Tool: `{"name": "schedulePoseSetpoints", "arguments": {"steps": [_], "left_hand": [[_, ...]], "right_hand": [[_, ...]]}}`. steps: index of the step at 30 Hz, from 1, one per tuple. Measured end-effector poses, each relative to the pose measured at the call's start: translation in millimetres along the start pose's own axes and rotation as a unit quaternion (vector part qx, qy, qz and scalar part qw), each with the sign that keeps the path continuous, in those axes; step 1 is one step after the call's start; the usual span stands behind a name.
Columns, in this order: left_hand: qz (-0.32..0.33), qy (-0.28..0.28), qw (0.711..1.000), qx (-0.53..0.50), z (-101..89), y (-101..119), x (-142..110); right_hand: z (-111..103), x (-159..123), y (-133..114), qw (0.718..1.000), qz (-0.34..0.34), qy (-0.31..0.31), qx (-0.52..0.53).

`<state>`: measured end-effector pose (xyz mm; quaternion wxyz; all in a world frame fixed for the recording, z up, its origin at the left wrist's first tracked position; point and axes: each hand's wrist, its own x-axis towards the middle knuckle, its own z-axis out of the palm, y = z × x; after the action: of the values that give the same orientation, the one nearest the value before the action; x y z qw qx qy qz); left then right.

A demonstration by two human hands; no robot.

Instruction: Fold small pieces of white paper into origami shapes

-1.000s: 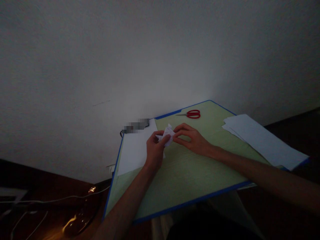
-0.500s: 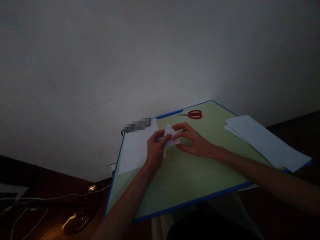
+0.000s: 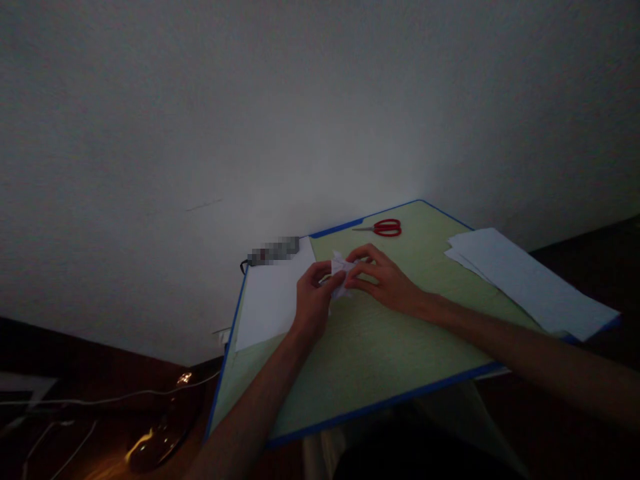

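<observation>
A small piece of folded white paper (image 3: 339,268) is held between my two hands above the table. My left hand (image 3: 313,297) is closed on its left side, with the thumb pressed across the front. From the right, my right hand (image 3: 383,280) pinches the paper's other side between thumb and fingers. The lower part of the paper is partly covered by fingers, and its exact folds are too dim to make out. Behind my right hand lies a pair of scissors (image 3: 385,228) with red handles, its blades pointing left.
The pale green table (image 3: 390,360) has a blue edge and stands against a grey wall (image 3: 320,120). A white sheet (image 3: 267,300) lies on its left, below a blurred-out item (image 3: 274,251). Stacked white sheets (image 3: 530,280) overhang the right edge. White cables (image 3: 115,399) run at lower left.
My right hand's fingers have drawn together and moved slightly left, closing on the paper. Less of the paper shows. The scissors and sheets stay in place on the table.
</observation>
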<state>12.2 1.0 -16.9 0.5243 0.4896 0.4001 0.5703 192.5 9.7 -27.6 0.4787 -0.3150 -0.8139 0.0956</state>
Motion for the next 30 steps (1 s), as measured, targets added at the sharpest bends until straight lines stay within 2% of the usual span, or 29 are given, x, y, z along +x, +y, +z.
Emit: {"name": "schedulePoseSetpoints", "arguments": {"steps": [3,11,19,22,26,30], "left_hand": [[-0.002,-0.013,1.0,-0.001,2.2,2.1,-1.3],[-0.078,-0.08,0.992,-0.055,4.1,14.3,-6.3],[-0.078,-0.064,0.995,-0.008,-3.3,14.2,-2.5],[-0.066,-0.063,0.995,0.035,-6.3,12.1,-1.3],[-0.042,-0.094,0.99,0.098,-7.5,12.3,-1.8],[-0.048,-0.083,0.991,0.093,-6.4,14.7,-2.8]], "right_hand": [[1.0,0.1,2.1,0.999,0.01,0.012,0.029],[-7.1,3.7,4.7,0.998,0.005,0.049,0.041],[-15.4,4.8,-0.4,0.998,0.003,0.034,0.059],[-16.3,5.2,-0.6,0.995,0.036,0.048,0.08],[-14.4,6.6,2.0,0.985,0.105,0.044,0.127],[-13.2,8.7,4.3,0.952,0.188,0.04,0.239]]}}
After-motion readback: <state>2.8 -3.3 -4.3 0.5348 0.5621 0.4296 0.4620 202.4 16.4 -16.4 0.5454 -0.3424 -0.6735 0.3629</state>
